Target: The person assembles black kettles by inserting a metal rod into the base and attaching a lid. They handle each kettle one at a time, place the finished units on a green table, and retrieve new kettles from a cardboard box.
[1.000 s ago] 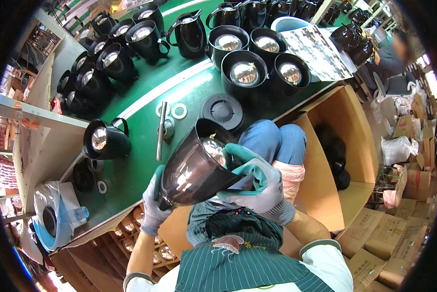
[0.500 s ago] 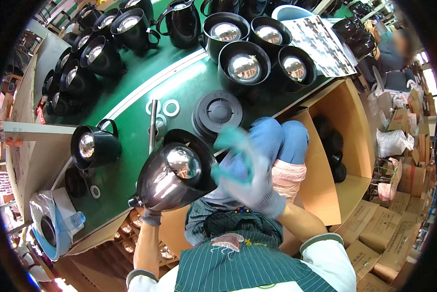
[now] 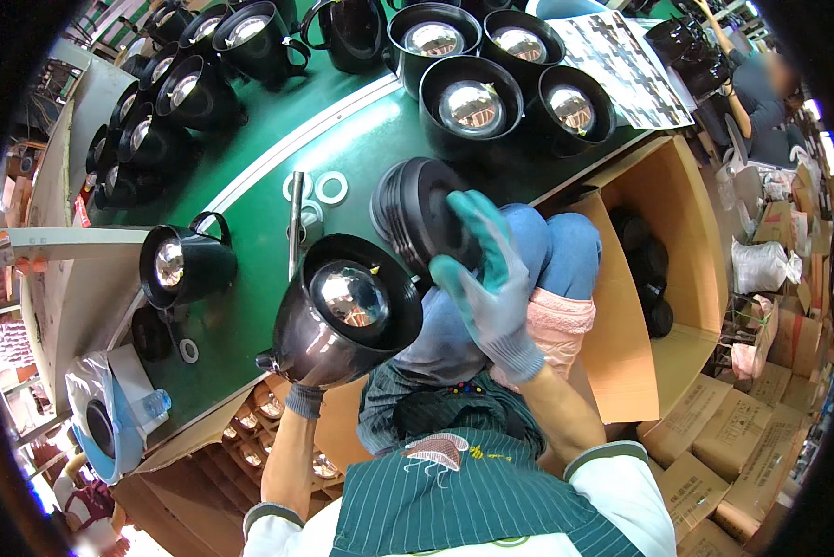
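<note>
A glossy black jug body with a mirror-like silver dome inside its wide mouth is tilted above my lap. My left hand supports it from below; the jug hides its fingers and only the grey glove cuff shows. My right hand, in a grey and teal glove, has fingers and thumb around the edge of a black round cover. The cover stands tilted against a stack of like black covers at the table edge, right of the jug.
On the green table lie white rings and a metal rod. Several black jugs stand along the back; another jug lies at left. An open carton stands at right. A co-worker sits far right.
My right hand has reached the covers and tilted the top one up in its grip. The jug in my left hand has shifted slightly right and up.
</note>
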`<control>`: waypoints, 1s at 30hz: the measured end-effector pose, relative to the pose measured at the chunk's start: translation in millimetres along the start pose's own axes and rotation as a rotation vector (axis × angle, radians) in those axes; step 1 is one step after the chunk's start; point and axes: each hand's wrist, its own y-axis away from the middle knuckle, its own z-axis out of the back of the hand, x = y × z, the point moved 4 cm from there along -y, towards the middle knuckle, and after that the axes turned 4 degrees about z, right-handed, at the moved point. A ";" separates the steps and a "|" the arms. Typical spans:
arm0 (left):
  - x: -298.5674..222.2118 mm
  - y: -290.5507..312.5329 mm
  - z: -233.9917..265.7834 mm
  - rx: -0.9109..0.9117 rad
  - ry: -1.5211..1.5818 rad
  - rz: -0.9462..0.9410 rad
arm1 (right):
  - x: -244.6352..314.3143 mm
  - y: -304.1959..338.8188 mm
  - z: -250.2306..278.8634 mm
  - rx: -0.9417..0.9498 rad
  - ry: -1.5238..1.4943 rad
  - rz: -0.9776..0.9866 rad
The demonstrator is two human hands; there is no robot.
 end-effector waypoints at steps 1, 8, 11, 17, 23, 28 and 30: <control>1.3 1.3 4.8 -0.057 -0.538 -0.085 | 5.3 6.6 4.7 0.087 -0.168 -0.006; -67.6 2.0 -40.1 0.057 -0.761 -0.244 | 25.2 31.3 29.2 0.398 -0.231 0.191; -54.5 6.6 -11.4 0.035 -0.334 -0.016 | 34.6 38.0 42.6 0.401 -0.271 0.251; -108.5 -21.2 -66.6 0.317 0.445 0.349 | 37.0 55.0 76.9 0.324 -0.054 0.283; -91.7 -34.2 -31.2 0.429 -0.653 -0.127 | 31.1 71.0 100.3 0.250 -0.307 0.040; -46.0 -51.5 -20.5 0.251 0.200 0.042 | 25.1 72.3 103.4 0.071 -0.186 -0.156; -58.2 -62.3 -39.9 0.272 0.130 0.058 | 33.7 71.9 104.3 0.013 -0.065 -0.048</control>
